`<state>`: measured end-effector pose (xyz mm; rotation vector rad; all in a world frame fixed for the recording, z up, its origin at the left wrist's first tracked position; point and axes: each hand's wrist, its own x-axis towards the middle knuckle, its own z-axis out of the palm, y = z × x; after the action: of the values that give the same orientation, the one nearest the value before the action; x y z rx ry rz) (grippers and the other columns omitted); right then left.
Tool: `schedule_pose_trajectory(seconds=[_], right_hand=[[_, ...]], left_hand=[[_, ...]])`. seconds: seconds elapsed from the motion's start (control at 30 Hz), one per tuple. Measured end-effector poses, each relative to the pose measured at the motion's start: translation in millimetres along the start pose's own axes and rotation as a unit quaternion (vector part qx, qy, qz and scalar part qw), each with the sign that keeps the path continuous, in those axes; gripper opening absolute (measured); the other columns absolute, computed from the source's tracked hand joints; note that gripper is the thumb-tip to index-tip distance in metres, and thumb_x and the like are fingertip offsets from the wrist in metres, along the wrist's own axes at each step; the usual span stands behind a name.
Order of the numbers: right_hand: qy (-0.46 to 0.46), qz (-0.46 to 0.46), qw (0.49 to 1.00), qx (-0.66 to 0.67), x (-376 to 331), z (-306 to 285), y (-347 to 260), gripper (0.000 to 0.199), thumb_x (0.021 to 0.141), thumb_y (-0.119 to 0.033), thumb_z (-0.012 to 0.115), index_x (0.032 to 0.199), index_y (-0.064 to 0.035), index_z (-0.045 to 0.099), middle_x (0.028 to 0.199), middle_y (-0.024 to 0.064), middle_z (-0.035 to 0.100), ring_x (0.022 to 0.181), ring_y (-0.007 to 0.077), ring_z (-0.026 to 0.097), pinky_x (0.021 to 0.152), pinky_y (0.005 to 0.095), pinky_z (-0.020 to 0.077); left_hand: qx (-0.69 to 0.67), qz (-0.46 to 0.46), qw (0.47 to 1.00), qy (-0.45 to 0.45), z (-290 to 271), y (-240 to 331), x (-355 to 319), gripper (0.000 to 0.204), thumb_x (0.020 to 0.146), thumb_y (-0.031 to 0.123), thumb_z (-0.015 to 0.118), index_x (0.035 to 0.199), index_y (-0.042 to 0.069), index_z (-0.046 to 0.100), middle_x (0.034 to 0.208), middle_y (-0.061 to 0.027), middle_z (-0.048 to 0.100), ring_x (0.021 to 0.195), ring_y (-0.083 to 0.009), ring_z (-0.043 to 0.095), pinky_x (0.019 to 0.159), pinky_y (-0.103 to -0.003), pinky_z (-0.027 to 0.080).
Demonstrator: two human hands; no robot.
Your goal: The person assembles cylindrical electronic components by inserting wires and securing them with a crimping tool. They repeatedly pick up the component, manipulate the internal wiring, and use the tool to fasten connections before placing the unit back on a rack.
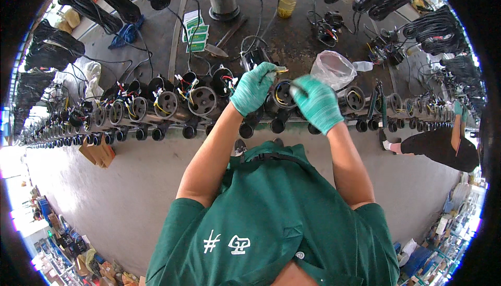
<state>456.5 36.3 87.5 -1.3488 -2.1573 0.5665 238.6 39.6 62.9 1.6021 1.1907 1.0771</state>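
Printed green-white cards (198, 39) lie back from tabletop's (300, 38) front edge, hammer (229, 33) beside. White print (239, 243) on green shirt (261, 197). Left hand (253, 88) pinches yellowish wire (282, 70) above front edge. Open metal cylinder (283, 94) between hands. Right hand (320, 104) blurred, grip can't tell. Clear bag (334, 69) behind.

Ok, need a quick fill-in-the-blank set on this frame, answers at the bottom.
1. The left hand and the right hand both wear ____.
2. The crumpled cloth at the back left of the bench is coloured ____.
3. Seen from the person, the clear plastic bag lies to the ____ of the green-and-white cards.
4. The contents of the bottle are coloured ____.

Missing words: gloves; blue; right; yellow.
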Motion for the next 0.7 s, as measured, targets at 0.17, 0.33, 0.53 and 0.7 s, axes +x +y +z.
schedule_pose_trajectory(seconds=[0.17,0.33,0.53,0.7], right_hand=[[-0.090,0.038,0.985,-0.144,-16,30,-19,0.030,0.093,-0.031,0.072,0.112,-0.0072,0.071,0.116,0.0181,0.069,0.107,0.0399,0.066,0.092,0.0490,0.0545],[-0.033,0.068,0.996,-0.041,-18,42,15,0.021,0.094,-0.023,0.069,0.108,-0.0076,0.072,0.108,0.0205,0.071,0.099,0.0425,0.067,0.086,0.0499,0.0548],[-0.052,0.189,0.977,0.079,-11,17,29,0.020,0.092,-0.020,0.075,0.104,-0.0051,0.072,0.101,0.0204,0.074,0.093,0.0381,0.072,0.081,0.0434,0.0560],[-0.009,0.029,0.999,0.020,-19,21,33,0.015,0.092,-0.016,0.073,0.104,-0.0067,0.071,0.101,0.0178,0.071,0.091,0.0385,0.070,0.081,0.0454,0.0554]], left_hand=[[0.022,0.097,0.995,0.024,8,-20,-3,0.029,0.104,0.007,0.054,0.130,0.006,0.067,0.108,-0.0163,0.076,0.095,-0.0204,0.072,0.087,-0.034,0.055],[0.086,0.081,0.993,-0.002,14,-25,-5,0.031,0.101,0.006,0.055,0.129,0.005,0.067,0.116,-0.0207,0.074,0.099,-0.0369,0.072,0.089,-0.039,0.057],[0.142,0.115,0.983,0.000,31,-43,-10,0.026,0.099,0.007,0.057,0.123,0.005,0.068,0.104,-0.0212,0.073,0.095,-0.0405,0.071,0.081,-0.045,0.056],[0.160,0.099,0.982,0.020,39,-47,-9,0.019,0.099,0.008,0.057,0.116,0.005,0.066,0.095,-0.0220,0.071,0.088,-0.0433,0.069,0.077,-0.048,0.055]])
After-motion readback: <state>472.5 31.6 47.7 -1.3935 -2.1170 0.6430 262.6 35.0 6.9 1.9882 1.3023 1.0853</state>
